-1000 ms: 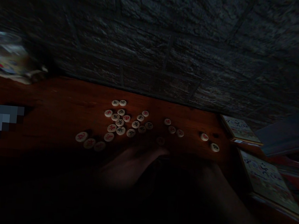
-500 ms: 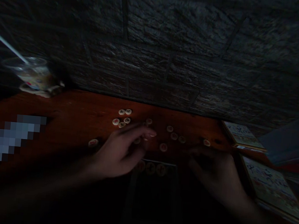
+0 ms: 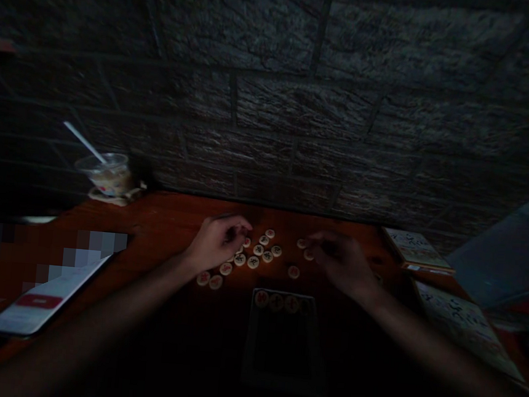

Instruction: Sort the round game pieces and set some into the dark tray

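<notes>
At the left of the tabletop (image 3: 165,214) lies a phone (image 3: 22,320), its lit screen crossed by a red band and its far end masked by blocks. Farther back, near the wall (image 3: 273,100), a clear cup (image 3: 111,180) with a slanted white straw (image 3: 84,141) stands on a pale, uneven base (image 3: 111,199).

Next comes the left hand (image 3: 218,241), its fingers curled over the left side of a loose group of round game pieces (image 3: 253,262) marked in red or black; whether it pinches one I cannot tell. A few red-marked pieces lie on its near side, and mostly black-marked ones to its right.

Right of these, close to the person, sits a dark tray (image 3: 248,345) with a row of three pieces along its far edge. A red-marked piece (image 3: 294,272) lies just beyond it.

The right hand (image 3: 339,264) has bent fingers at two more pieces (image 3: 308,254); its grip is too dim to tell. Farthest right are two flat, lettered boxes, one far (image 3: 417,248), one near (image 3: 466,327).
</notes>
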The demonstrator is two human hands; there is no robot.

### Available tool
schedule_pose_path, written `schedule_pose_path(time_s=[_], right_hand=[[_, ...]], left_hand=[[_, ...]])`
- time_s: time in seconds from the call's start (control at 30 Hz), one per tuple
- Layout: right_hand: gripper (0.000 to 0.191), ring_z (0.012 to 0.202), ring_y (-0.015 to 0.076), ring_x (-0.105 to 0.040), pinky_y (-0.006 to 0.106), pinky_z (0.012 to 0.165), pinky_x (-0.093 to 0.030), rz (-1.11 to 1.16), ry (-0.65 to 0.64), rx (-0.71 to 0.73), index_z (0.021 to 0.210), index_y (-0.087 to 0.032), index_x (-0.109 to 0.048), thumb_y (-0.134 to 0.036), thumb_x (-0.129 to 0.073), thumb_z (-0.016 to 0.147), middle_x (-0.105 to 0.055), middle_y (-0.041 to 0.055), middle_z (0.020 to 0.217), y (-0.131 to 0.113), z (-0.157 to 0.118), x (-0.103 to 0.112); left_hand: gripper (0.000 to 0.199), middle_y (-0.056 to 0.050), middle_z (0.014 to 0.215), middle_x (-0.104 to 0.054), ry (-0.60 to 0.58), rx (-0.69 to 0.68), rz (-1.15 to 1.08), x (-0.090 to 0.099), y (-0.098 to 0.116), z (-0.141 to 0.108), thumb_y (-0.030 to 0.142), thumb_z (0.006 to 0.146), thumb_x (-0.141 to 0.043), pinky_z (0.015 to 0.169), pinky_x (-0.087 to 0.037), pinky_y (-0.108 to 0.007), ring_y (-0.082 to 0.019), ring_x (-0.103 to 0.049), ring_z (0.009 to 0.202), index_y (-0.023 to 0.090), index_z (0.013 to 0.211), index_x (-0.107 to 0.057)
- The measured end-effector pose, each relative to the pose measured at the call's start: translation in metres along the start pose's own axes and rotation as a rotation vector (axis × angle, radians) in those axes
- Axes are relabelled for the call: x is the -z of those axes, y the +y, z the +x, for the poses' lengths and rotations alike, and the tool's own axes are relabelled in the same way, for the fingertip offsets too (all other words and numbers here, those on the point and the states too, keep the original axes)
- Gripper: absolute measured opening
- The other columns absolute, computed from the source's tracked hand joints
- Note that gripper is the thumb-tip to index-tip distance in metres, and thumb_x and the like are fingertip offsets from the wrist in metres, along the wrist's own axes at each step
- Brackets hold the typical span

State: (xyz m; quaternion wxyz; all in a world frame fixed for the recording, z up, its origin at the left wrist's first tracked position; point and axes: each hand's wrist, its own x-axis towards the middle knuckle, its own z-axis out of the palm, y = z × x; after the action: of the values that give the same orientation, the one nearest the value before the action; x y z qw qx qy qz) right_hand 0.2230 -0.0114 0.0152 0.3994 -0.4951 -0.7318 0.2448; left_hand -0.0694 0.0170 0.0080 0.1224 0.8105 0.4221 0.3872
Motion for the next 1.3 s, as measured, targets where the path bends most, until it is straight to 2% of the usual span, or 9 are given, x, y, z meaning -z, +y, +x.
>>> schedule_pose_path(time_s=[0.13, 0.27, 0.37, 0.43, 0.53, 0.87, 1.1, 1.2, 1.3], right_hand=[[0.023, 0.076, 0.0191, -0.073, 0.031, 0.07, -0.055, 0.056, 0.176, 0.058, 0.092, -0.018, -0.076, -0.033, -0.059, 0.095, -0.079, 0.0064, 0.086, -0.002, 0.024, -0.026], [0.028, 0.083, 0.0199, -0.073, 0.031, 0.076, -0.054, 0.087, 0.235, 0.071, 0.096, -0.019, -0.074, -0.038, -0.055, 0.101, -0.079, 0.0072, 0.09, 0.005, 0.015, -0.044], [0.031, 0.08, 0.0188, -0.071, 0.03, 0.072, -0.052, 0.084, 0.23, 0.127, 0.091, -0.02, -0.073, -0.04, -0.052, 0.103, -0.079, 0.0071, 0.096, 0.011, 0.003, -0.042], [0.032, 0.067, 0.016, -0.066, 0.028, 0.061, -0.049, 0.121, 0.195, 0.125, 0.091, -0.021, -0.073, -0.04, -0.05, 0.104, -0.077, 0.0054, 0.089, 0.014, 0.0, -0.04], [0.03, 0.061, 0.0153, -0.063, 0.028, 0.056, -0.046, 0.168, 0.185, 0.089, 0.096, -0.021, -0.075, -0.036, -0.05, 0.104, -0.073, 0.0029, 0.078, 0.018, 0.002, -0.039], [0.029, 0.06, 0.017, -0.065, 0.029, 0.056, -0.047, 0.176, 0.172, 0.021, 0.087, -0.022, -0.074, -0.035, -0.051, 0.099, -0.067, 0.001, 0.066, 0.018, 0.005, -0.04], [0.03, 0.06, 0.0163, -0.065, 0.028, 0.057, -0.047, 0.175, 0.177, 0.018, 0.087, -0.021, -0.074, -0.034, -0.05, 0.099, -0.067, 0.0011, 0.066, 0.018, 0.005, -0.04], [0.028, 0.059, 0.016, -0.064, 0.028, 0.055, -0.046, 0.186, 0.183, 0.016, 0.086, -0.021, -0.074, -0.033, -0.052, 0.098, -0.066, 0.0007, 0.065, 0.017, 0.005, -0.04], [0.027, 0.058, 0.0163, -0.064, 0.028, 0.054, -0.046, 0.197, 0.187, 0.012, 0.087, -0.022, -0.074, -0.032, -0.052, 0.098, -0.066, 0.0006, 0.065, 0.015, 0.005, -0.04]], left_hand=[[0.021, -0.002, 0.079, -0.077, -0.059, -0.001, -0.013, -0.001, 0.0, 0.0, 0.016, 0.089, -0.056, 0.064, -0.051, -0.024, -0.012, -0.069, 0.067, 0.017, 0.096, -0.076], [0.021, -0.004, 0.085, -0.08, -0.101, 0.033, -0.032, 0.0, -0.005, 0.001, 0.018, 0.091, -0.058, 0.068, -0.053, -0.025, -0.015, -0.072, 0.073, 0.017, 0.098, -0.077], [0.019, -0.006, 0.088, -0.081, -0.111, 0.103, -0.135, 0.005, -0.013, 0.005, 0.023, 0.091, -0.062, 0.069, -0.054, -0.026, -0.016, -0.074, 0.076, 0.016, 0.098, -0.078], [0.018, -0.006, 0.085, -0.081, -0.068, 0.183, -0.211, 0.011, -0.02, 0.009, 0.028, 0.09, -0.066, 0.065, -0.054, -0.027, -0.017, -0.073, 0.072, 0.016, 0.096, -0.078], [0.018, -0.007, 0.086, -0.082, -0.015, 0.249, -0.231, 0.019, -0.029, 0.014, 0.031, 0.089, -0.069, 0.065, -0.055, -0.027, -0.018, -0.074, 0.072, 0.017, 0.095, -0.079], [0.022, -0.007, 0.096, -0.083, -0.029, 0.226, 0.042, 0.019, -0.045, 0.01, 0.032, 0.089, -0.067, 0.072, -0.058, -0.03, -0.023, -0.078, 0.085, 0.017, 0.101, -0.08], [0.025, -0.01, 0.109, -0.082, 0.072, 0.231, 0.142, 0.022, -0.063, 0.012, 0.024, 0.089, -0.061, 0.088, -0.059, -0.037, -0.024, -0.076, 0.095, 0.017, 0.106, -0.077], [0.026, -0.009, 0.11, -0.081, 0.056, 0.245, 0.15, 0.02, -0.064, 0.011, 0.024, 0.089, -0.063, 0.089, -0.06, -0.037, -0.024, -0.077, 0.096, 0.017, 0.109, -0.077], [0.032, -0.008, 0.113, -0.082, -0.006, 0.251, 0.14, 0.017, -0.063, 0.01, 0.032, 0.091, -0.066, 0.09, -0.062, -0.038, -0.025, -0.077, 0.099, 0.019, 0.118, -0.076]])
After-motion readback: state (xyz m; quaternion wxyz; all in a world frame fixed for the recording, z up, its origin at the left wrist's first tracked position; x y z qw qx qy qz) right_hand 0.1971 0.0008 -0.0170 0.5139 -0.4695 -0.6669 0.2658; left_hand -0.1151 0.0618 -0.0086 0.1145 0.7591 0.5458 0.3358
